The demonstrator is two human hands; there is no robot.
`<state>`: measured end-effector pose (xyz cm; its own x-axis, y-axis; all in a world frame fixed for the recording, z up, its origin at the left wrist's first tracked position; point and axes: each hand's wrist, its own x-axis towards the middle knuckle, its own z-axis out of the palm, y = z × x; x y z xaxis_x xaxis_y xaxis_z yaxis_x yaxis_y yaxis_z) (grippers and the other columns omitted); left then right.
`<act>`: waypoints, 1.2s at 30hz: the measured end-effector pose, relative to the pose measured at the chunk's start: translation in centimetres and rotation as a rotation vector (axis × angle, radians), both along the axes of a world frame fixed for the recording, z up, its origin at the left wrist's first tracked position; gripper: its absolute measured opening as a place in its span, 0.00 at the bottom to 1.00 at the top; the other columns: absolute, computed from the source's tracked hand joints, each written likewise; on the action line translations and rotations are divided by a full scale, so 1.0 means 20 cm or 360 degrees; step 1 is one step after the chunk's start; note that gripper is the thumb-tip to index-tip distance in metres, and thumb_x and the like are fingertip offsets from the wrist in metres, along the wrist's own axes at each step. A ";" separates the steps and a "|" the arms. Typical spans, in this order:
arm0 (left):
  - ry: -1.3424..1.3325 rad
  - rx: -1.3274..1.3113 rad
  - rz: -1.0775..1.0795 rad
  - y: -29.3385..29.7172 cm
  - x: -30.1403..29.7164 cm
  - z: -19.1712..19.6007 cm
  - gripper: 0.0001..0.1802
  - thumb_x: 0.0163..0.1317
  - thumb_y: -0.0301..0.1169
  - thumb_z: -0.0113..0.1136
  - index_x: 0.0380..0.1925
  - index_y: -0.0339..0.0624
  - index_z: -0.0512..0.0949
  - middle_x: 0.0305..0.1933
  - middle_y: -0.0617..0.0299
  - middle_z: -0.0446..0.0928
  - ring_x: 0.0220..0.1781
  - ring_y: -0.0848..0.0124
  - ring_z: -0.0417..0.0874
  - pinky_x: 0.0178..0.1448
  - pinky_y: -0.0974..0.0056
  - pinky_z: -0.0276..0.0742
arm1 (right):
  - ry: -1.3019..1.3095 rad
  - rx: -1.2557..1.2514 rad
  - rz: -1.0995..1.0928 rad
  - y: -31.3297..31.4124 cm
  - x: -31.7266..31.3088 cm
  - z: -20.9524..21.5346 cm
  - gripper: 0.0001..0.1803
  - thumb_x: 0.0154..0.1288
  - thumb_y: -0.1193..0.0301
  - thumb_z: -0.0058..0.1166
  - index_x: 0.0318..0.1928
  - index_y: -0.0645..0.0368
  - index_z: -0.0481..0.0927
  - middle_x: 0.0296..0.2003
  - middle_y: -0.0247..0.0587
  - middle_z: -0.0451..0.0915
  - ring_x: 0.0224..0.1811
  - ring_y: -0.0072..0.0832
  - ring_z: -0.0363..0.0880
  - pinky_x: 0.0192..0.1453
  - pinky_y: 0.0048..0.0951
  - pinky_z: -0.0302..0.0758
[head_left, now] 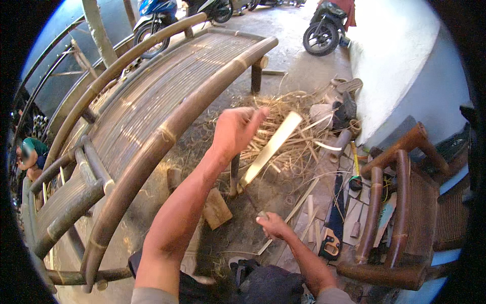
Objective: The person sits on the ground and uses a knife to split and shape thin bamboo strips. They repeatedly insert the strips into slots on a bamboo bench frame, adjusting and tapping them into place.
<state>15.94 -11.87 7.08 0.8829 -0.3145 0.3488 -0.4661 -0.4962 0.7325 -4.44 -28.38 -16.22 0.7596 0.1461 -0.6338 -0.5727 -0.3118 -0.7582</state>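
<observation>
My right hand (275, 226) clenches a slim dark tool (251, 201) below a flat pale strip (272, 148), before straw-coloured shavings (304, 147); a brown bamboo bench (162, 86) crowds my left. My left hand (238, 127) curls, its hold unclear.

At centre, the bamboo strip (272, 148) looks smooth; the blade (252, 201) at six o'clock, dull metal. Rough, fibrous shavings (299, 148), three o'clock. Ribbed bamboo seat (167, 76), ten o'clock; glossy varnished-looking chair (402, 195), four o'clock.
</observation>
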 end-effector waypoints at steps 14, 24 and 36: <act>-0.0378 -0.0334 0.0215 0.25 -0.32 -0.25 0.21 0.71 0.24 0.53 0.63 0.43 0.69 0.46 0.51 0.83 0.45 0.64 0.85 0.52 0.59 0.81 | -0.0746 -0.0037 -0.0719 0.01 -0.13 0.31 0.13 0.75 0.62 0.55 0.45 0.59 0.72 0.21 0.33 0.72 0.18 0.22 0.74 0.21 0.29 0.74; -0.0162 -0.0272 0.0162 0.32 -0.51 -0.17 0.11 0.75 0.30 0.54 0.50 0.37 0.79 0.40 0.51 0.86 0.38 0.63 0.88 0.45 0.62 0.80 | -0.1240 -0.0035 -0.0291 0.21 0.02 1.00 0.26 0.73 0.60 0.57 0.62 0.64 0.72 0.30 0.47 0.82 0.32 0.33 0.84 0.40 0.37 0.80; 0.0088 -0.0260 0.0085 0.31 -0.65 -0.13 0.20 0.79 0.39 0.47 0.51 0.35 0.83 0.43 0.51 0.86 0.43 0.66 0.86 0.51 0.62 0.80 | -0.1497 -0.0125 -0.0126 0.30 0.05 1.06 0.26 0.72 0.62 0.57 0.63 0.64 0.71 0.35 0.57 0.83 0.38 0.52 0.87 0.41 0.44 0.81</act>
<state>2.96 -5.74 4.47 0.9160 -0.2100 0.3419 -0.3992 -0.3915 0.8291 -3.36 -22.47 5.01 0.9697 0.0552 0.2379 0.2413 -0.3679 -0.8980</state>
